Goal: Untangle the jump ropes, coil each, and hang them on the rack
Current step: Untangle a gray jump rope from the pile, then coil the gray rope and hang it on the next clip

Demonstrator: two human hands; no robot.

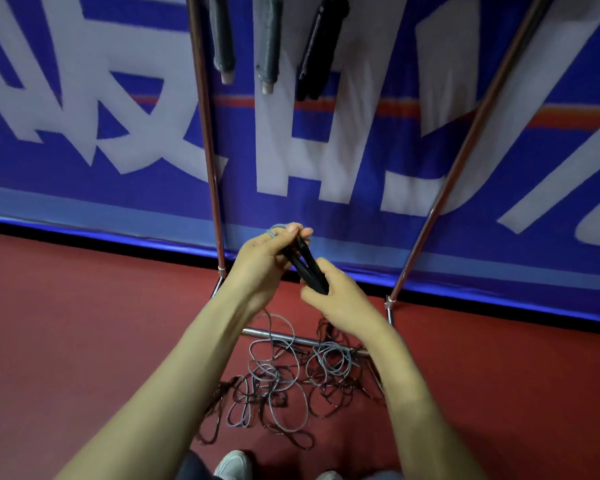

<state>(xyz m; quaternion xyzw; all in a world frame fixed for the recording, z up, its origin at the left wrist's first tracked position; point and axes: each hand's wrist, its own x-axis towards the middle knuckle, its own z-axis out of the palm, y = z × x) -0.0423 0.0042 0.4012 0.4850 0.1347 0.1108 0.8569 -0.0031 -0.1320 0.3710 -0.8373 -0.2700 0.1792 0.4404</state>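
Note:
Both my hands hold a pair of black jump rope handles [308, 266] in front of the rack. My left hand [262, 263] grips their upper ends, with a grey rope loop [277, 229] around its fingers. My right hand [336, 295] grips the lower ends. Below, grey and dark ropes [284, 382] lie tangled in a pile on the red floor. Two grey handles [224, 39] [269, 43] and a black pair [321, 46] hang from the top of the metal rack [211, 161].
The rack's two slanted poles [471, 150] and its floor bar [278, 336] stand against a blue and white banner [84, 116]. My shoes [234, 465] show at the bottom edge, close to the rope pile.

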